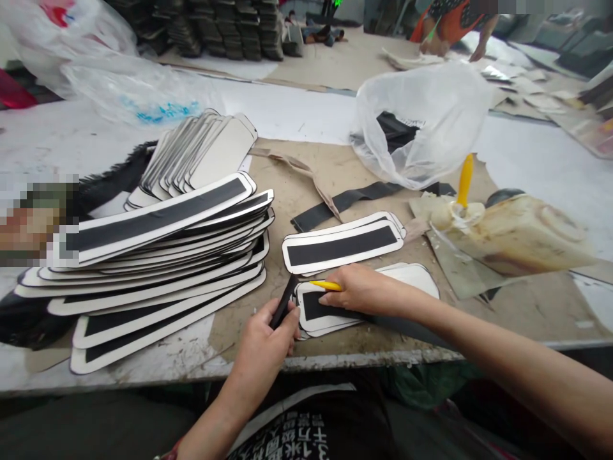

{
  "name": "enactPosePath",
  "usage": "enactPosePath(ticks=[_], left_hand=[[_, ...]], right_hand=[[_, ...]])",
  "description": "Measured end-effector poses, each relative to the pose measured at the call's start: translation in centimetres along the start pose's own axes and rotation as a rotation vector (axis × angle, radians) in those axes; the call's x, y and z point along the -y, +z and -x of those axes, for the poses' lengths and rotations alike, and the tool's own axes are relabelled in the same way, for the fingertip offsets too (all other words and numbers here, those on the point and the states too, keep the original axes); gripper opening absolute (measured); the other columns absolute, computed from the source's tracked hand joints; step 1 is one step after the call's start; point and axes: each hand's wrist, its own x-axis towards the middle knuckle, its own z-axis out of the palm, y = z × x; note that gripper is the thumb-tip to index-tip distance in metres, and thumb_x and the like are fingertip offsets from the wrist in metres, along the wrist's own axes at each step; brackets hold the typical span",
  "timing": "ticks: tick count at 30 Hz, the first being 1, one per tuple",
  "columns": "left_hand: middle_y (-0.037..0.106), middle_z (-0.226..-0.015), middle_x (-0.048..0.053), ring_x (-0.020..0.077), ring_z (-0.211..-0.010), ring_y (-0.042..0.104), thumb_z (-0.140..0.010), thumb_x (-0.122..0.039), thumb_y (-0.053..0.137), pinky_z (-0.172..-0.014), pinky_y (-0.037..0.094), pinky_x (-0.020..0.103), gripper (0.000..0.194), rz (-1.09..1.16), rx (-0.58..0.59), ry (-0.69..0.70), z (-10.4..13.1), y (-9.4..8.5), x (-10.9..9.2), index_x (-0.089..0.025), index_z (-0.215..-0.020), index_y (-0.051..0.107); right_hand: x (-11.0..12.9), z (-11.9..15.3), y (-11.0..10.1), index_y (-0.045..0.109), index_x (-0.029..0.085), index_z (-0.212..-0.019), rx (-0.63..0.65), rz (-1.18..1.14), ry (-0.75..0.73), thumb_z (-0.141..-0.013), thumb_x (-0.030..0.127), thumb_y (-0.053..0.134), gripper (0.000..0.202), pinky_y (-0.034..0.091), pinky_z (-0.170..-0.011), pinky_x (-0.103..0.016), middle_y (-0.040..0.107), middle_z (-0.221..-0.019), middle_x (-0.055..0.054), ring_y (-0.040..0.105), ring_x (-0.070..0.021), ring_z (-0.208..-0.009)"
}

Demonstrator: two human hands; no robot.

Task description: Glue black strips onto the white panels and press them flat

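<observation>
On the bench [186, 350] at left, a fanned stack of panels [163, 246]. Next, left hand [268, 329] clamped on a black strip [286, 299], beside the near panel [313, 313]. Over that panel, right hand [354, 287] closed around a yellow tool [327, 285]. Just behind, another panel [342, 246]; farther right, a bag [431, 128], then a yellow handle [464, 181].

Worker wears a black garment [368, 428] with white printed characters [306, 437] and pale curved stripe [335, 387]; red band [171, 452], left wrist; forearms sleeveless.
</observation>
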Motion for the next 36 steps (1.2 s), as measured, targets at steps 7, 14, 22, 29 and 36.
enactPosePath(ticks=[7,14,22,29,36], left_hand=[[0.045,-0.058,-0.005,0.0078,-0.053,0.038,-0.067,-0.041,0.066,-0.05,0.032,0.019,0.031,-0.157,-0.117,0.101,-0.4,0.7,-0.2,-0.016,-0.071,0.049],[0.043,-0.059,-0.005,0.0075,-0.052,0.036,-0.069,-0.041,0.064,-0.051,0.032,0.019,0.03,-0.073,-0.108,0.122,-0.8,0.4,0.5,-0.016,-0.073,0.048],[0.037,-0.049,-0.007,0.0068,-0.042,0.03,-0.062,-0.051,0.068,-0.039,0.023,0.017,0.043,-0.043,-0.068,0.037,-0.4,-1.0,1.2,-0.018,-0.079,0.048],[0.041,-0.044,-0.007,0.0061,-0.04,0.032,-0.053,-0.05,0.074,-0.038,0.025,0.015,0.049,0.0,-0.137,-0.004,-0.4,-0.7,1.2,-0.018,-0.08,0.05],[0.042,-0.044,-0.006,0.006,-0.041,0.032,-0.05,-0.054,0.075,-0.039,0.025,0.015,0.059,-0.031,-0.138,-0.038,-0.5,-0.9,1.4,-0.016,-0.091,0.055]], right_hand=[[-0.3,-0.5,0.9,0.066,0.015,-0.077,-0.048,0.055,-0.015,-0.08,0.036,0.055,0.023,0.026,-0.05,-0.022,0.063,-0.07,-0.005,0.05,-0.0136,-0.057],[-1.7,3.0,0.1,0.063,0.016,-0.078,-0.089,0.154,0.072,-0.08,0.041,0.055,0.026,0.025,-0.05,-0.023,0.063,-0.073,-0.007,0.053,-0.0166,-0.062],[-9.9,10.1,-0.2,0.054,0.017,-0.074,-0.249,-0.013,0.313,-0.086,0.038,0.044,0.027,0.031,-0.06,-0.023,0.059,-0.073,-0.002,0.053,-0.0146,-0.066],[-9.4,8.0,0.0,0.062,0.019,-0.088,-0.289,0.134,0.484,-0.086,0.04,0.046,0.026,0.031,-0.06,-0.024,0.064,-0.084,-0.006,0.058,-0.0189,-0.076],[-8.6,7.3,-1.1,0.062,0.019,-0.087,-0.234,0.285,0.516,-0.086,0.043,0.047,0.028,0.037,-0.063,-0.026,0.065,-0.088,-0.008,0.06,-0.0234,-0.084]])
